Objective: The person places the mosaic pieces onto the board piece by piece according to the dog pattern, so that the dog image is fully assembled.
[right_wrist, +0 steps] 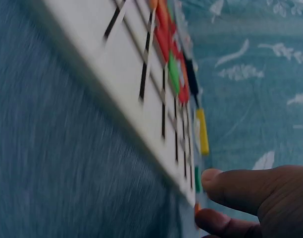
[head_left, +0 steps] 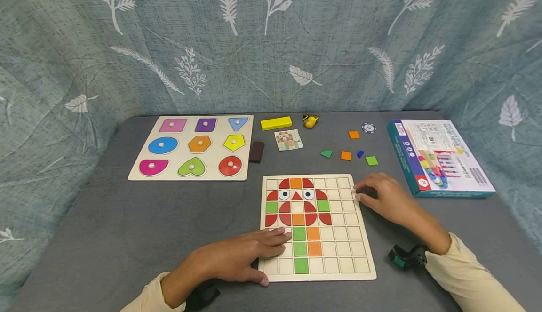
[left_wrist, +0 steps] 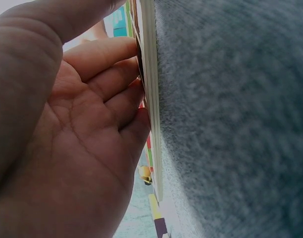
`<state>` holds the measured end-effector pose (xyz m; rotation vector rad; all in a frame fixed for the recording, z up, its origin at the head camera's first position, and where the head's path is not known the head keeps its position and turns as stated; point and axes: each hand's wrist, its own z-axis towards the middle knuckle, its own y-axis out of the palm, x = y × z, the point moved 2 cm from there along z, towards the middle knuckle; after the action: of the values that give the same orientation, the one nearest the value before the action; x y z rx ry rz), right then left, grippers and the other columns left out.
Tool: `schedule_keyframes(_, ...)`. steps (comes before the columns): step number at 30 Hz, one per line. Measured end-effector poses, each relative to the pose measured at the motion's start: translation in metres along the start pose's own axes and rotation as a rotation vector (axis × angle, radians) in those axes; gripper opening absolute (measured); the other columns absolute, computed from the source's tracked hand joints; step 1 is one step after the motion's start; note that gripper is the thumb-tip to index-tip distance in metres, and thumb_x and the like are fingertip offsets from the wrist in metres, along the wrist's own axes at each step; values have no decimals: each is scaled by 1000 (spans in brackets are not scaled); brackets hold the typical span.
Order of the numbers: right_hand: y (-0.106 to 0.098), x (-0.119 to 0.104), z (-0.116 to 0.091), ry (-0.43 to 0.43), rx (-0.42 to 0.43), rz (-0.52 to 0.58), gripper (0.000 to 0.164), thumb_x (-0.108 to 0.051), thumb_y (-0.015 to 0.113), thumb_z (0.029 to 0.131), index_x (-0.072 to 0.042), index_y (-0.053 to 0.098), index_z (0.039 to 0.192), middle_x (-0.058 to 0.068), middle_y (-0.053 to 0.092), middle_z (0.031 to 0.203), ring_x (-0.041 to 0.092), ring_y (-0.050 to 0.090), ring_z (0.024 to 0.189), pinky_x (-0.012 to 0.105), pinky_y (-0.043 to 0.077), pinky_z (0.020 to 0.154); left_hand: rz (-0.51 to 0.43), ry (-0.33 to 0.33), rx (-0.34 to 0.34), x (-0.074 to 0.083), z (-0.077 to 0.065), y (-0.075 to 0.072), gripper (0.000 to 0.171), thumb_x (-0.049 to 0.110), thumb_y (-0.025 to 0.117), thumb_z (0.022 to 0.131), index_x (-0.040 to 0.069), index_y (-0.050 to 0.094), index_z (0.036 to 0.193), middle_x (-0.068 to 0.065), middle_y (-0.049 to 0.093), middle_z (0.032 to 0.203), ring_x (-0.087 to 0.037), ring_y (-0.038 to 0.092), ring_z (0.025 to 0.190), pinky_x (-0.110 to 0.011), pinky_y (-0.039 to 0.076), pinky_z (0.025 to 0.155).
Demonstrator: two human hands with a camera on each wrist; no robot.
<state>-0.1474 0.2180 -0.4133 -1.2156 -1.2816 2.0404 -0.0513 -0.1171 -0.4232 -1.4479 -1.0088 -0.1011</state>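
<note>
A pale wooden grid board [head_left: 363,248] lies on the grey table. Red, orange and green tiles with two eye tiles form an owl-like figure on it, with a green tile [head_left: 301,266] at its lowest row. My left hand [head_left: 250,252] rests across the board's lower left edge, fingers extended over the cells and thumb at the near corner. In the left wrist view its fingers [left_wrist: 119,82] lie along the board's side. Beside the upper right edge is my right hand [head_left: 387,196], its thumb [right_wrist: 235,187] and a finger held apart with nothing between them.
Loose orange, green and blue tiles [head_left: 346,156] lie beyond the board, near a poker chip [head_left: 369,128] and a pattern card [head_left: 289,140]. A shape puzzle [head_left: 216,161] is at left, a box [head_left: 459,180] at right. A yellow block [head_left: 276,123] and bee toy [head_left: 310,121] stand behind.
</note>
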Motion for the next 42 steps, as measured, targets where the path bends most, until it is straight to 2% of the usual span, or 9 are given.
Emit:
schedule_keyframes(6,-4,18,4,35,12,-16,21,-9,70,89,-3,71,110,17,63,112,36,53,104,54,42,86,0,-6,1,1,0,0,69,27,74,87,9,44,146,0,27,157,-18,20,145,-38,29,111)
schedule_keyframes(11,-4,28,14,36,36,24,23,-7,67,91,2,69,112,21,64,112,40,55,107,57,41,90,1,-2,0,1,0,0,69,27,74,87,9,44,147,0,27,157,-18,20,145,-37,29,111)
schedule_keyframes(15,-3,31,25,35,65,44,23,-4,65,92,5,68,112,19,65,105,37,59,100,54,45,84,0,-9,-5,2,0,0,69,28,74,87,10,43,147,1,27,157,-17,20,145,-37,29,111)
schedule_keyframes(20,-1,34,41,52,85,68,24,-2,64,92,6,67,115,21,66,105,36,61,97,53,47,82,-7,-19,-7,2,0,0,69,27,74,87,10,43,147,1,27,157,-17,20,145,-37,29,111)
schedule_keyframes(28,1,36,63,96,114,111,24,-2,62,93,8,67,114,21,66,102,30,58,84,46,45,73,-4,-20,-3,2,0,0,69,27,74,87,9,44,146,1,28,157,-18,20,145,-38,29,111)
schedule_keyframes(33,4,34,74,128,93,116,27,0,61,92,8,65,117,24,64,109,30,59,84,44,46,71,-8,-22,-6,2,0,0,68,27,74,88,10,44,147,1,27,157,-18,19,145,-39,29,111)
schedule_keyframes(38,7,31,81,154,28,105,30,-1,62,92,9,63,120,22,61,103,27,53,77,38,41,65,-5,-21,-5,2,0,0,69,27,74,87,10,44,147,1,27,157,-18,19,145,-39,29,111)
schedule_keyframes(42,9,30,84,164,-15,100,30,0,62,92,9,63,121,22,60,106,27,53,79,38,42,66,1,-15,-3,2,-1,0,69,27,74,87,10,44,147,1,28,157,-18,20,145,-38,29,111)
